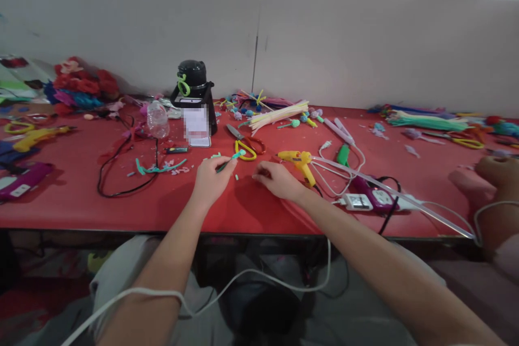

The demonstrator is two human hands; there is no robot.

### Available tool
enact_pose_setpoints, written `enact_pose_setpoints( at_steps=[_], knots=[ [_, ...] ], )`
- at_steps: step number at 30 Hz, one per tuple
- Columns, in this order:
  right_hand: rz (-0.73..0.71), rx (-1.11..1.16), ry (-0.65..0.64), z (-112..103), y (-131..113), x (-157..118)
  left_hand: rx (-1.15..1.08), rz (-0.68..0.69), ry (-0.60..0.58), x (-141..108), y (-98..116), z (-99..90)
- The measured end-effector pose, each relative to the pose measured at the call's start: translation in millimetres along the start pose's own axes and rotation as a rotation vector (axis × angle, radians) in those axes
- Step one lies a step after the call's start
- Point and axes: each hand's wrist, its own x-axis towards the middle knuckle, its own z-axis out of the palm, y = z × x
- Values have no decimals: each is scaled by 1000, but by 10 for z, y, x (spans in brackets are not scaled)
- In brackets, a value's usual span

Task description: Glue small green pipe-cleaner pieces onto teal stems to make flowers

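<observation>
My left hand (pixel 211 179) is closed in a pinch on a small turquoise piece of pipe cleaner (pixel 240 154). A thin dark item (pixel 221 167) also shows at its fingers, too small to name. My right hand (pixel 278 179) rests low over the table with curled fingers; whatever they may hold is hidden. Just right of it lies a yellow glue gun (pixel 298 159) with a long clear glue stick (pixel 365 175) passing close behind it. Scissors with yellow and red handles (pixel 246 150) lie beyond both hands. Between the hands is a tiny light green scrap (pixel 237 177).
A black bottle (pixel 193 78) stands behind a phone (pixel 198 127). Pipe cleaners (pixel 279 116) are bundled farther back. A flat iron (pixel 339 131), cables and a purple power strip (pixel 379 197) lie right. Another person's hand (pixel 498 173) is at the right edge. A white cable (pixel 259 275) crosses my lap.
</observation>
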Motion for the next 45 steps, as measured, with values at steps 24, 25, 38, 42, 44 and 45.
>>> enact_pose_setpoints(
  at_steps=[24, 25, 38, 42, 44, 45],
  knots=[
    [31, 477, 261, -207, -275, -465, -21, 90, -63, -325, 284, 490],
    [30, 476, 265, -209, -274, -470, -28, 80, -54, -319, 282, 493],
    [-13, 351, 192, -227, -343, -487, -36, 75, -66, -323, 284, 520],
    [-18, 322, 200, -206, -325, -477, -77, 83, -70, -338, 270, 552],
    [-23, 319, 200, -205, -326, -477, -82, 90, -56, -349, 266, 562],
    [-23, 323, 200, -204, -329, -478, -78, 94, -48, -355, 266, 567]
  ],
)
